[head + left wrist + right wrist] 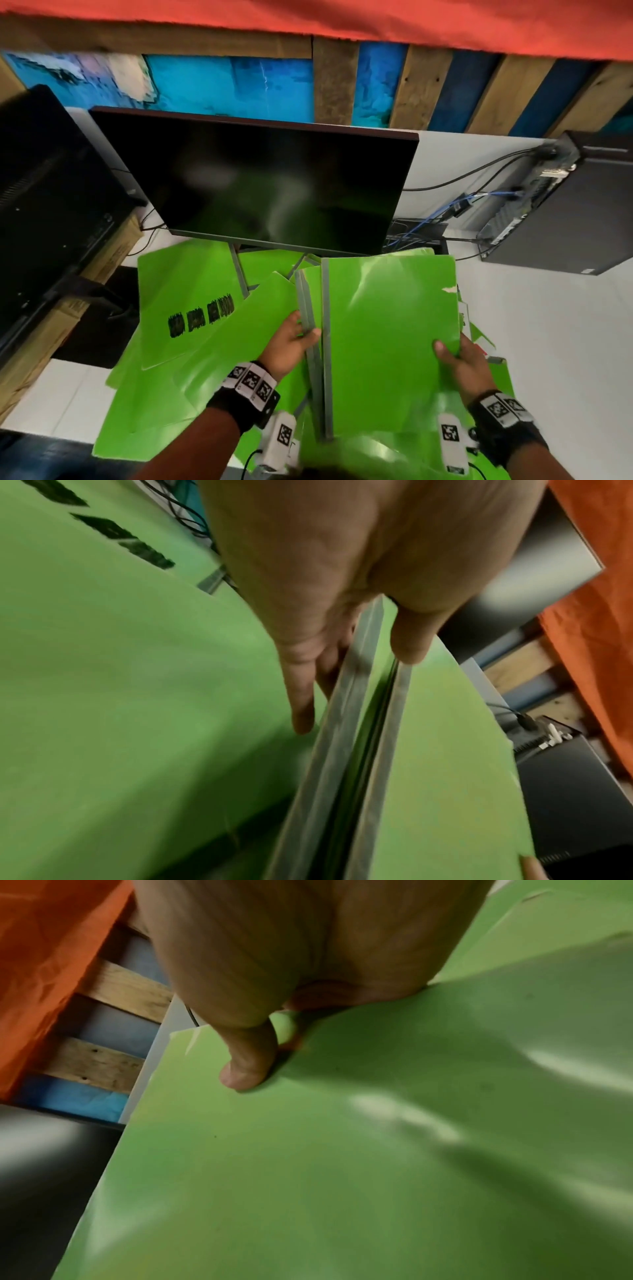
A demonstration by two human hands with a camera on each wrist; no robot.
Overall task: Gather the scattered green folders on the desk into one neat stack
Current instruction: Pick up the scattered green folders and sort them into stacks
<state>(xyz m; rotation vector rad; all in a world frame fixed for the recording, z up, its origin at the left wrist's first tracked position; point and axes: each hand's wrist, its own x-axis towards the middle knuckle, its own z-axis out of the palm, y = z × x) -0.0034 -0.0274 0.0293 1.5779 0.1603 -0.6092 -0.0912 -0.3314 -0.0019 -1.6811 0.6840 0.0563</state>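
I hold a bundle of green folders (387, 329) with grey spines in front of the monitor. My left hand (291, 342) grips the bundle at its grey spine edge (363, 723), thumb (409, 642) on one side and fingers (301, 704) on the other. My right hand (459, 363) pinches the bundle's right edge, thumb (246, 1064) on top of the green cover (342, 1164). More green folders lie loose on the desk: one with black scribbles (185, 301) at the left, a big one (178, 394) under my left wrist, others poking out at the right (479, 335).
A dark monitor (260, 185) stands right behind the folders, its stand legs (239, 270) among them. A second black screen (44, 205) is at the left, a computer case (561, 219) with cables at the right. White desk (555, 342) shows at the right.
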